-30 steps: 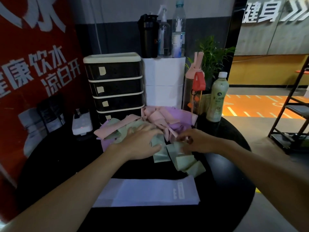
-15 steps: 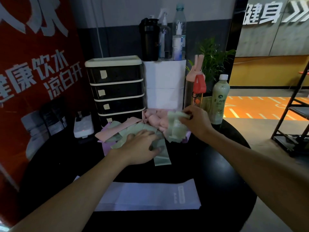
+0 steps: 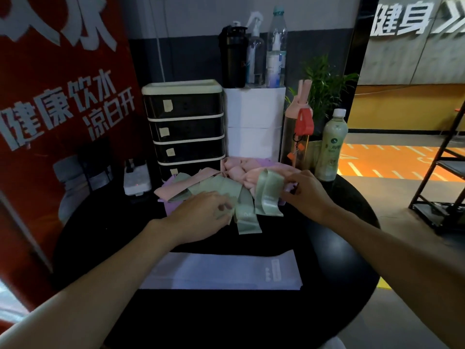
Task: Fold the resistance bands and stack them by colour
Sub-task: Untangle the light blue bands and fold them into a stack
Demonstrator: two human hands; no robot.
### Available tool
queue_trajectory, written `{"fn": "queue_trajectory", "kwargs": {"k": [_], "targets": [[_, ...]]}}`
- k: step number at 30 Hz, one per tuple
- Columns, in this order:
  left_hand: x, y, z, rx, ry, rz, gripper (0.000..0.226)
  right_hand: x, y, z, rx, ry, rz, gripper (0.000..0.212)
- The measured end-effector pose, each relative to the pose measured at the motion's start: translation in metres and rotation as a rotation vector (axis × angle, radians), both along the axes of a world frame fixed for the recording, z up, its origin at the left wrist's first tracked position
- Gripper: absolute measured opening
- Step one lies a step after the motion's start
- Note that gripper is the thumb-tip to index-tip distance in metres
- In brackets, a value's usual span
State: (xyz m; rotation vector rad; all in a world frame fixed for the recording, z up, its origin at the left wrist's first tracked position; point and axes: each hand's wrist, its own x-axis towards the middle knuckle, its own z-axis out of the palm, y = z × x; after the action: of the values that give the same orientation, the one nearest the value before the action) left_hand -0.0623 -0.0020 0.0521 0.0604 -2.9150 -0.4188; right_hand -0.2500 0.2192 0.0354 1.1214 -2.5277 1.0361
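A loose heap of resistance bands lies at the far side of the round black table (image 3: 334, 268): pale green bands (image 3: 247, 217) in front, pink bands (image 3: 241, 170) behind, purple ones (image 3: 171, 207) underneath. My right hand (image 3: 305, 195) pinches a looped green band (image 3: 268, 195) and holds it up over the heap. My left hand (image 3: 201, 217) rests on the green bands, its fingers gripping one of them. A flat lavender band (image 3: 221, 273) lies folded near me.
Behind the heap stand a black drawer unit (image 3: 185, 127), a white box (image 3: 254, 122) with bottles on top, a pink bottle (image 3: 299, 137) and a green drink bottle (image 3: 331, 144). A white power strip (image 3: 137, 181) lies at the left. A metal shelf (image 3: 442, 177) stands right.
My right hand lifted a green band off the table to the heap's far right, and now holds it lower and closer in. My left hand stayed on the green bands.
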Motion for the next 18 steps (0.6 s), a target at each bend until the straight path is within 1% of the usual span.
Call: {"fn": "queue_trajectory", "kwargs": {"k": [2, 4, 6, 8, 10, 14, 15, 17, 18], "targets": [[0.02, -0.004, -0.001, 0.065, -0.048, -0.022, 0.025, 0.024, 0.007, 0.002, 0.003, -0.071, 0.005, 0.01], [0.04, -0.009, -0.001, 0.091, -0.112, -0.035, 0.025, 0.053, 0.012, 0.004, 0.045, -0.182, 0.08, 0.009], [0.058, -0.014, 0.002, 0.111, -0.216, -0.052, 0.028, 0.079, 0.018, 0.005, 0.137, -0.286, 0.199, 0.016], [0.075, -0.02, 0.003, 0.121, -0.3, -0.062, 0.03, 0.1, 0.022, 0.006, 0.277, -0.357, 0.315, 0.021], [0.087, -0.028, 0.001, 0.095, -0.332, -0.044, 0.035, 0.111, 0.024, 0.003, 0.386, -0.355, 0.368, 0.026], [0.101, -0.034, -0.006, -0.01, -0.332, -0.01, 0.04, 0.118, 0.026, -0.002, 0.534, -0.272, 0.374, 0.042], [0.104, -0.032, -0.005, -0.025, -0.334, -0.006, 0.047, 0.117, 0.026, -0.001, 0.545, -0.276, 0.374, 0.043], [0.107, -0.031, -0.003, -0.018, -0.34, -0.003, 0.076, 0.117, 0.025, 0.001, 0.549, -0.308, 0.39, 0.044], [0.108, -0.031, -0.003, 0.005, -0.338, -0.002, 0.089, 0.117, 0.024, 0.001, 0.546, -0.322, 0.405, 0.051]]}}
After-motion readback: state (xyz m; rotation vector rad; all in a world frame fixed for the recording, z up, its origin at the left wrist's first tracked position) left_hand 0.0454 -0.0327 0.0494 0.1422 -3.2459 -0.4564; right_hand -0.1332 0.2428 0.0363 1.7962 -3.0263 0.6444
